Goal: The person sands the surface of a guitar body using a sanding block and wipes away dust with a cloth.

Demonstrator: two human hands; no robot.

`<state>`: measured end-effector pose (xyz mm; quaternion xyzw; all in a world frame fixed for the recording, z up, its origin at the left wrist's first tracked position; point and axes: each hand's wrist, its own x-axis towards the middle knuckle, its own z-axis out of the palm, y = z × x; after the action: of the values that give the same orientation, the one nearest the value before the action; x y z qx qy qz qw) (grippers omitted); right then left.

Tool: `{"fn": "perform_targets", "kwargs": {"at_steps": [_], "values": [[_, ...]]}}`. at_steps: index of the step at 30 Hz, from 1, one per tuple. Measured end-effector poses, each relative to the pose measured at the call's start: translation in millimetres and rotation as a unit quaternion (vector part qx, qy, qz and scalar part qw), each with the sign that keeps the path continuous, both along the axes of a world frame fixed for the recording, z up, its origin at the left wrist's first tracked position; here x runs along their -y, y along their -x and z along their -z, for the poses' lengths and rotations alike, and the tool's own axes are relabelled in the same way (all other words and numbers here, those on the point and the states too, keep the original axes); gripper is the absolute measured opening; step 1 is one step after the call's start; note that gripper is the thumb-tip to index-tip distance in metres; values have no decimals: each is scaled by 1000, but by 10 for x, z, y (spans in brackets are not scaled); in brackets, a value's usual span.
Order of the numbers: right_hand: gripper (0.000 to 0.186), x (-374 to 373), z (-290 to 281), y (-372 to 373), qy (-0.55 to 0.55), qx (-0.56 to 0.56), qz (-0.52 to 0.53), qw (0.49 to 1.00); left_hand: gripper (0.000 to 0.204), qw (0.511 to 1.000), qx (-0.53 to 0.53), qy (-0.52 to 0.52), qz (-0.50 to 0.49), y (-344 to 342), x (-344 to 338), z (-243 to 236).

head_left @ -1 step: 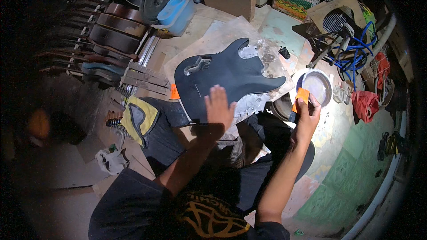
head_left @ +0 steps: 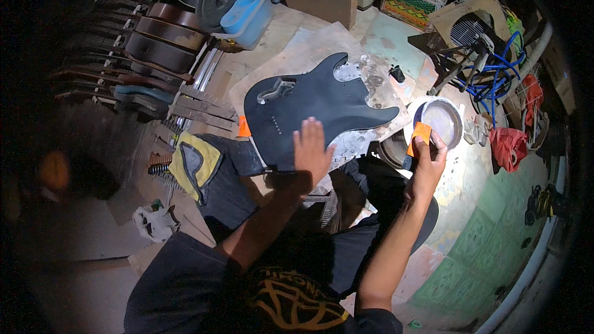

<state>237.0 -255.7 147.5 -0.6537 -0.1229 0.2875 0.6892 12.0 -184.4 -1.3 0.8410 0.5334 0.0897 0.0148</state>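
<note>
A dark, matte electric guitar body [head_left: 303,96] lies face down or back up, I cannot tell which, on a worn pale board [head_left: 247,86] in front of me. It has a routed cavity on its far left side and a row of small holes. My left hand [head_left: 311,151] rests flat on its near part, fingers stretched out, holding nothing. To the right, off the body, my right hand [head_left: 429,156] pinches a small flat orange block [head_left: 421,132] between thumb and fingers. Behind that block stands a round pale basin [head_left: 455,106].
A second orange piece [head_left: 244,127] lies by the body's left edge. A yellow and grey cloth [head_left: 195,161] drapes over my left leg. Guitars [head_left: 164,40] line a rack at far left, beside a plastic tub [head_left: 257,21]. Blue hose [head_left: 495,86] coils at right near a red bag [head_left: 508,148].
My left hand has slid slightly to the right over the guitar body. The right hand keeps its hold on the orange block, almost unmoved.
</note>
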Motion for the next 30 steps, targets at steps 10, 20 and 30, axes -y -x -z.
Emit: {"fn": "perform_targets", "kwargs": {"at_steps": [10, 20, 30], "values": [[48, -1, 98, -74, 1, 7, -5, 1000, 78, 988, 7, -31, -151, 609, -646, 78], [47, -20, 127, -49, 6, 40, -9, 999, 76, 990, 5, -34, -140, 501, -458, 90], [47, -1, 42, -39, 4, 16, -13, 1000, 76, 999, 16, 27, -36, 525, -154, -57]]}}
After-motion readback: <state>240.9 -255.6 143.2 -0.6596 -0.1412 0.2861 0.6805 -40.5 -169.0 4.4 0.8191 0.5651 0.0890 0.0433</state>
